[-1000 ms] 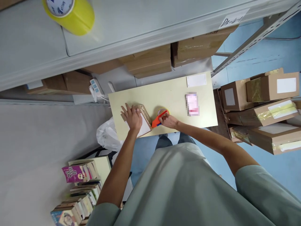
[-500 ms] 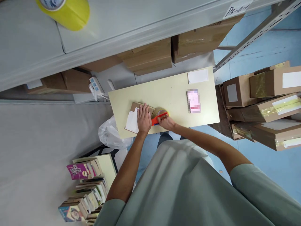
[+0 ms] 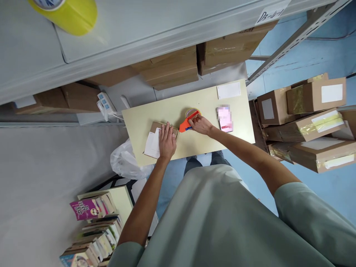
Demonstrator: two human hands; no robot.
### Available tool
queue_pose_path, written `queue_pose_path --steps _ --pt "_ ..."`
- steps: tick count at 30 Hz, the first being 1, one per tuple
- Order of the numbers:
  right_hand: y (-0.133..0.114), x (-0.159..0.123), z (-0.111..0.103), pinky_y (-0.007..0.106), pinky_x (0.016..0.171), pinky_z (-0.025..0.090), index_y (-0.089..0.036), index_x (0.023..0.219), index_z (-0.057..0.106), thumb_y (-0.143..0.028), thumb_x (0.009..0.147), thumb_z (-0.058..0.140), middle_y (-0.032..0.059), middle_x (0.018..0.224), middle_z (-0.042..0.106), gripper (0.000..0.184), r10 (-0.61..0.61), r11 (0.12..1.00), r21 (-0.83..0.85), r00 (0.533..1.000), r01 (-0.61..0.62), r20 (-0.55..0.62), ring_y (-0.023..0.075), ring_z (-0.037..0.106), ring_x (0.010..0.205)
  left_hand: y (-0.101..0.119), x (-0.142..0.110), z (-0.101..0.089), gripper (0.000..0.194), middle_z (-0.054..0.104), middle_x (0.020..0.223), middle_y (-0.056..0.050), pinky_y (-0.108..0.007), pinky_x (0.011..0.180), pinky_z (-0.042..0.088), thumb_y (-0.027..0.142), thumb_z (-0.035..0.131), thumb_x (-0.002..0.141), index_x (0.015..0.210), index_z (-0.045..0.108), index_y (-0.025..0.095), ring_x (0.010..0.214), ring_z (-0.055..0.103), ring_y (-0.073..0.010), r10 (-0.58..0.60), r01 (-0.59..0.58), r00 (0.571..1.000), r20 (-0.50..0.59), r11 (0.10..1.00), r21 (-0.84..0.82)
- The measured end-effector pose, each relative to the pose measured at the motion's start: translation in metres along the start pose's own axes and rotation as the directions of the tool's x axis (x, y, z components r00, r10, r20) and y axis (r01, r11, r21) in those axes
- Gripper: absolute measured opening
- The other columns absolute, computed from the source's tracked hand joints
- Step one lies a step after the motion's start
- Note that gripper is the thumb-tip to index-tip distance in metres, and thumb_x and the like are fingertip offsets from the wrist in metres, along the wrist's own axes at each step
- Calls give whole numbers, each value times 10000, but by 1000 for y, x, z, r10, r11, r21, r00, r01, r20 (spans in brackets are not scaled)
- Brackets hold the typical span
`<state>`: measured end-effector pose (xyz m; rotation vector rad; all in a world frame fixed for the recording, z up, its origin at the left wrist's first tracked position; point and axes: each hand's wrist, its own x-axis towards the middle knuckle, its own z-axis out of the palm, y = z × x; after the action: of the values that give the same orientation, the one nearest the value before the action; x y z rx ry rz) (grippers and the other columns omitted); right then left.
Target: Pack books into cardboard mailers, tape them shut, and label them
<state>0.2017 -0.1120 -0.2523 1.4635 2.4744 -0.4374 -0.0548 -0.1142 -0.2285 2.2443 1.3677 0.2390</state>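
My left hand [image 3: 167, 141] lies flat, fingers stretched out, on a small cardboard parcel [image 3: 156, 129] with a white label [image 3: 152, 144] on the pale yellow table [image 3: 178, 107]. My right hand [image 3: 200, 124] is closed round an orange tape dispenser [image 3: 187, 124] carrying a roll of clear tape. The dispenser sits just right of the parcel, a little apart from it. A pink slip [image 3: 225, 118] lies right of my right hand, and a white label sheet [image 3: 228, 90] lies at the table's far right corner.
Grey shelving [image 3: 139, 26] with a yellow tape roll [image 3: 66, 13] overhangs the table; cardboard boxes [image 3: 169, 70] sit beneath it. Stacked taped boxes [image 3: 308, 122] stand right. A white plastic bag [image 3: 126, 163] and stacked books [image 3: 89, 226] are at lower left. A power strip [image 3: 104, 104] lies left.
The parcel was turned over onto its side and my left hand now rests flat on it. My right hand drew the tape dispenser away to the right, off the parcel.
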Motion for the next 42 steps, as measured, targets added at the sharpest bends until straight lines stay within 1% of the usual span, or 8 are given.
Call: queue_pose_path --steps 3,6,10,15,19,25,30,42 --pt "6 3 -3 509 1085 400 47 1486 431 -309 1154 316 306 1248 746 501 -22 1000 -7 1000 22 9 361 713 1116 -8 9 -10 642 383 1759 -190 -562 1396 212 533 294 1127 1609 473 148 1705 186 -305 -96 94 991 -96 995 -26" --pt "8 10 -8 534 1100 399 74 1508 413 -301 1149 297 323 1268 727 532 -6 1000 5 1000 6 17 375 702 1148 -23 29 -11 775 451 1678 -310 -605 1405 130 636 392 1093 1556 466 19 1709 113 -379 -391 387 881 -268 919 -71" --pt "14 12 -9 569 1122 390 86 1539 396 -250 1138 248 329 1289 716 544 -18 1000 2 1000 18 20 383 704 1164 -32 52 -1 881 385 1659 -418 -715 1361 17 672 557 1024 1479 471 -78 1687 4 -495 -570 567 781 -255 818 -95" --pt "12 -13 12 582 1114 431 82 1487 460 -183 1125 290 317 1237 746 480 -138 990 1 990 138 4 368 737 1127 -12 47 4 739 238 1767 -339 -692 1363 -1 446 641 987 1530 478 -29 1698 -19 -466 -417 424 893 -168 906 6" --pt "-26 -39 34 553 1028 510 75 1474 494 -6 1030 355 283 1151 784 472 -240 970 22 971 241 -19 347 779 1023 13 22 2 823 185 1792 -308 -595 1396 45 294 601 925 1623 366 -72 1712 48 -404 -213 212 977 -10 961 176" --pt "-99 -39 39 485 904 556 28 1372 630 49 978 375 248 1076 802 470 -313 943 102 947 318 -68 318 795 928 23 -21 8 802 169 1818 -218 -584 1400 90 196 492 937 1687 293 -7 1719 39 -336 -27 6 994 108 981 195" --pt "-121 -29 34 421 803 549 12 1273 690 43 977 369 222 986 814 438 -267 937 219 962 272 -51 293 787 851 13 -33 17 746 232 1805 -217 -594 1401 98 185 483 944 1660 360 12 1719 61 -319 13 -30 994 105 986 164" --pt "33 -36 10 458 916 466 78 1422 509 -160 1100 321 320 1110 784 442 75 996 40 990 -80 119 363 767 982 8 -36 24 785 228 1806 -205 -616 1400 82 164 536 886 1644 394 19 1718 42 -335 33 -48 995 99 987 155"
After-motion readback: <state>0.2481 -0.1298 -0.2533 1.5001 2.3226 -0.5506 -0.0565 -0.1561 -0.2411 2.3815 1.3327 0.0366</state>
